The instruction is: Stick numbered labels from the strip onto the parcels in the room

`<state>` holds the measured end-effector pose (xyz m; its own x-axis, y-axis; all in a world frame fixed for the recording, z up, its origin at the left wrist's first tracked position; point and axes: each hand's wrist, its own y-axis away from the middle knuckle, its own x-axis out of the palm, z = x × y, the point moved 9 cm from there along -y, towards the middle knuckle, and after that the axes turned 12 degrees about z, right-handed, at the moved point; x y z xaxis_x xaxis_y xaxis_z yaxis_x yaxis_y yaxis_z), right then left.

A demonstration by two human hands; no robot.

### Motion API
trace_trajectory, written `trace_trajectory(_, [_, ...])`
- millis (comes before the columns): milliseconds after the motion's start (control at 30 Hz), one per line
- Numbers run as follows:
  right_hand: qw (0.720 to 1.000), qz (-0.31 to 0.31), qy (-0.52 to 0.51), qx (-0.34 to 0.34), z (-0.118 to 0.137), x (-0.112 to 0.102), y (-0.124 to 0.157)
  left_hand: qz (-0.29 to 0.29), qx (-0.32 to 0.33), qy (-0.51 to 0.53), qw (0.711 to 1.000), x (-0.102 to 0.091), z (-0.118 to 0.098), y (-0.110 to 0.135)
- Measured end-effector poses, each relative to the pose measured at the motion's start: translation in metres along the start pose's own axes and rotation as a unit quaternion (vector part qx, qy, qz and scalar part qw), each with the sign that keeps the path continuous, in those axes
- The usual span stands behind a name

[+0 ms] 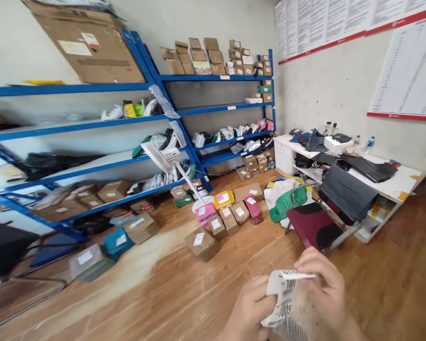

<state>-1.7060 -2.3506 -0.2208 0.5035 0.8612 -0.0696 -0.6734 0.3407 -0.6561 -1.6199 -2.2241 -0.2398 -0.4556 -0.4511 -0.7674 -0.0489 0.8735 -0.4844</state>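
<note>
Low in the head view, my left hand [256,303] grips the left edge of a white strip of printed labels [283,294] with barcodes and large numbers. My right hand [323,279] pinches the strip's upper right part, which bends over at the top. Below the strip, between my hands, shows a pale, partly see-through surface that I cannot make out. Beyond my hands, on the wooden floor, stand a cardboard box [203,244], a pink parcel [206,213] and a yellow parcel [224,199], all apart from my fingers.
Blue shelves [213,110] with boxes and bagged parcels line the back and left. A white pedestal fan [186,175] stands before them. At right are a chair [314,225] and a cluttered white desk [408,173]. A black chair [7,246] is at far left.
</note>
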Motion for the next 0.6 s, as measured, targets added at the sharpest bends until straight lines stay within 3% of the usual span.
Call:
trace_trajectory(100, [0.998, -0.040, -0.037, 0.025, -0.037, 0.030, -0.035, 0.020, 0.031, -0.023, 0.999, -0.030, 0.034, 0.003])
trace_trajectory(233, [0.967, -0.152, -0.118, 0.169, -0.117, 0.063, -0.072, 0.020, 0.022, -0.007, 1.000, -0.073, 0.099, -0.008])
trace_trajectory(300, [0.938, -0.219, -0.159, 0.217, -0.149, 0.071, -0.082, 0.028, 0.012, 0.014, 0.999, -0.084, 0.132, -0.020])
trace_trajectory(367, [0.918, -0.279, -0.172, 0.224, -0.164, 0.068, -0.090, 0.049, 0.014, 0.046, 0.998, -0.084, 0.158, -0.036])
trace_trajectory(467, [0.921, -0.330, -0.102, 0.183, -0.154, 0.042, -0.097, 0.095, 0.038, 0.111, 0.989, -0.071, 0.183, -0.063])
trace_trajectory(600, [0.940, -0.315, 0.123, 0.039, -0.082, 0.005, -0.088, 0.138, 0.067, 0.200, 0.968, -0.038, 0.187, -0.104])
